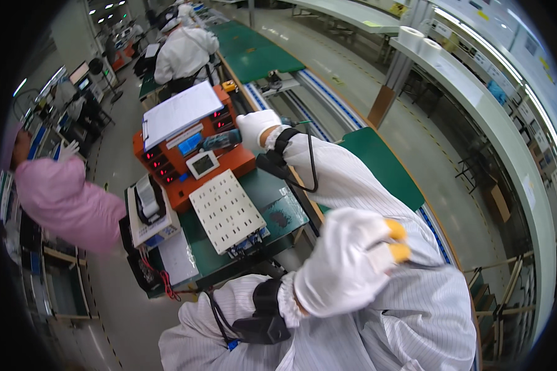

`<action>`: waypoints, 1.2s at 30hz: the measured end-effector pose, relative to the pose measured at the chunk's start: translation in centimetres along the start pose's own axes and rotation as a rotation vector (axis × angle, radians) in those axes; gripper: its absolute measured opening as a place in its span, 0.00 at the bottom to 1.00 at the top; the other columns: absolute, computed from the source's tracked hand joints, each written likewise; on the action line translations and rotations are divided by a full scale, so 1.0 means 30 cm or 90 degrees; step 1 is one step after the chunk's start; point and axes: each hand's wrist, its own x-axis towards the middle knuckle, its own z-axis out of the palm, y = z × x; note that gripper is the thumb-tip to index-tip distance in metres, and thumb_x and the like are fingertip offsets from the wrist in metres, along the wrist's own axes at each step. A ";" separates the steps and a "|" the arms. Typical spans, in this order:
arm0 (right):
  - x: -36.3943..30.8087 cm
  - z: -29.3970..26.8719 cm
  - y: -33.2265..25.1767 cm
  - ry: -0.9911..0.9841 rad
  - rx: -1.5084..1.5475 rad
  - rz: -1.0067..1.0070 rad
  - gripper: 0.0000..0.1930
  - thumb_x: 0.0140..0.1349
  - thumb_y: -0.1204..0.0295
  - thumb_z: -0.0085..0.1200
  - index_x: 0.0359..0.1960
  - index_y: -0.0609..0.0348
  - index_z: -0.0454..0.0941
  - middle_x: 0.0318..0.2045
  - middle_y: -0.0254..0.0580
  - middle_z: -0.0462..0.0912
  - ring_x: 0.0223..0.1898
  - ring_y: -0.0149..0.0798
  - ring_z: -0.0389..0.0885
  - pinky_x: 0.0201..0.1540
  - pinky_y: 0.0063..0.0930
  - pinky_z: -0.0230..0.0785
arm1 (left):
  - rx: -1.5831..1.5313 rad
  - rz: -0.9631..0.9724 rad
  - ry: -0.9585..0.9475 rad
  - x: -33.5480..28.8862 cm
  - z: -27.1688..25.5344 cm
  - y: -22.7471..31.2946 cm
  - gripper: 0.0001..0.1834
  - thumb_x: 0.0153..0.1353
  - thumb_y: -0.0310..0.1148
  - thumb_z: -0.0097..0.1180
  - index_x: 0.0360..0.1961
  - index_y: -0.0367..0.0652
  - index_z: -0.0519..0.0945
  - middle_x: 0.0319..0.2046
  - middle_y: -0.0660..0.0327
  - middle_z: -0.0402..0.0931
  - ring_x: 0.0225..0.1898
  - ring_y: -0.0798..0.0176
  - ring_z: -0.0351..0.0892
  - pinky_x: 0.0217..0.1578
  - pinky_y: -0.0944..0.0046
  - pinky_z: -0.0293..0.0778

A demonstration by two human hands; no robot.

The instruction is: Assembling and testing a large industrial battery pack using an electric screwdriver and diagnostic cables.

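My right hand (258, 128), in a white glove, reaches over the green bench. It is closed around a dark blue-grey, partly see-through cylindrical tool (223, 140), held in front of an orange instrument box (230, 162). Much of the tool's grip is hidden by the glove. Close to my chest, my left hand (346, 263) is gloved in white, with yellow covers (397, 241) on two fingertips. Its fingers are curled and a little blurred; anything between them is too small to make out. Below the tool lies a pale slotted metal panel (227, 210).
A clipboard with paper (182, 114) rests on the orange box. Left of the panel stands a white device (150, 213) with red leads. A conveyor line with green boards (377, 164) runs along the right. A person in pink (68, 198) is at the left; another in white sits farther back.
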 end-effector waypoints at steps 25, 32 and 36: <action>-0.164 -0.023 0.725 0.059 0.211 0.519 0.17 0.53 0.62 0.59 0.41 0.59 0.86 0.38 0.54 0.86 0.43 0.48 0.85 0.46 0.36 0.74 | -0.378 -0.149 -0.396 -0.200 -0.219 0.011 0.17 0.58 0.25 0.61 0.50 0.41 0.80 0.44 0.57 0.77 0.41 0.53 0.77 0.42 0.59 0.75; -0.202 -0.092 0.595 -0.020 -0.016 0.357 0.19 0.52 0.61 0.59 0.43 0.58 0.84 0.41 0.52 0.86 0.45 0.50 0.85 0.48 0.39 0.77 | -0.297 -0.067 -0.392 -0.181 -0.101 -0.042 0.20 0.56 0.30 0.61 0.52 0.43 0.79 0.52 0.55 0.76 0.57 0.49 0.72 0.62 0.46 0.61; -0.156 -0.133 0.456 0.018 0.061 0.312 0.20 0.50 0.61 0.59 0.41 0.59 0.84 0.38 0.54 0.86 0.41 0.50 0.86 0.47 0.37 0.77 | -0.183 -0.159 -0.441 -0.245 -0.086 -0.139 0.27 0.56 0.36 0.61 0.58 0.41 0.75 0.58 0.49 0.72 0.59 0.45 0.71 0.61 0.49 0.63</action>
